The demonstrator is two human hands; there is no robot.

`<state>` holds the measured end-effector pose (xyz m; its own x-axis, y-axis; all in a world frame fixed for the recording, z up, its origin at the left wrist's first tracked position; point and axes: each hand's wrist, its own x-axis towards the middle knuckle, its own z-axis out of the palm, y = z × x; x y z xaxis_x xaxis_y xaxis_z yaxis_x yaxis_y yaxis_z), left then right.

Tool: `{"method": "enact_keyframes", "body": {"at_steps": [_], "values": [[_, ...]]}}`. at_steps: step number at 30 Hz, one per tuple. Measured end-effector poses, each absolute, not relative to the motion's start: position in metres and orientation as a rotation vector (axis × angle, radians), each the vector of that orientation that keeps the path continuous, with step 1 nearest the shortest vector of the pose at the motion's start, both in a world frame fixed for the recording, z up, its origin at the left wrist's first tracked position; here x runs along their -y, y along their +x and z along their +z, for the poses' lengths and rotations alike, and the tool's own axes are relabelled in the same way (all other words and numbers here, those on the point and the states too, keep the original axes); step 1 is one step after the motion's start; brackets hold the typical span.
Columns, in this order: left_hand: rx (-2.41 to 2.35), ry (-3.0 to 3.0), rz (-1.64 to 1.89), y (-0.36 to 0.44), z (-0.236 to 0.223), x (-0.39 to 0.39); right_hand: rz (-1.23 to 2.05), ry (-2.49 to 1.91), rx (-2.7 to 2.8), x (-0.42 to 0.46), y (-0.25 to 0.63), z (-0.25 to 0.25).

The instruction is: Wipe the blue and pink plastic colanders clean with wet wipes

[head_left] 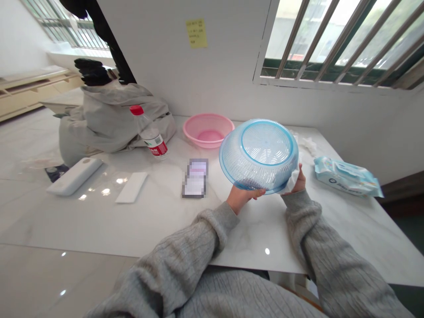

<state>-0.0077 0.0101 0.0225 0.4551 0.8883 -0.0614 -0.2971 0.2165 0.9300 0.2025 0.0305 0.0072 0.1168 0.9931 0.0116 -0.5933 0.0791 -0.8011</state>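
Both left hand (243, 198) and right hand (299, 182) grip a tilted translucent blue colander (259, 154).

Both forearms are extending forward in grey knit sleeves (185, 247), the left hand (243, 198) curling its fingers upward, the right hand (299, 182) standing higher (its fingers partly hidden), both wrists angling inward.

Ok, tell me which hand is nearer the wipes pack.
Right. The right hand is left of the wipes pack, not touching it; the left hand is farther off, beyond the blue colander.
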Motion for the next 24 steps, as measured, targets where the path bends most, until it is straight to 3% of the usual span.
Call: {"method": "enact_keyframes", "body": {"at_steps": [15,24], "values": [[-0.476,0.745,0.799,0.011,0.013,0.006,1.357,-0.700,0.615,-0.034,0.190,0.001],[-0.500,0.819,1.088,0.018,0.011,0.003,1.532,-0.652,0.647,-0.023,0.164,0.013]]}}
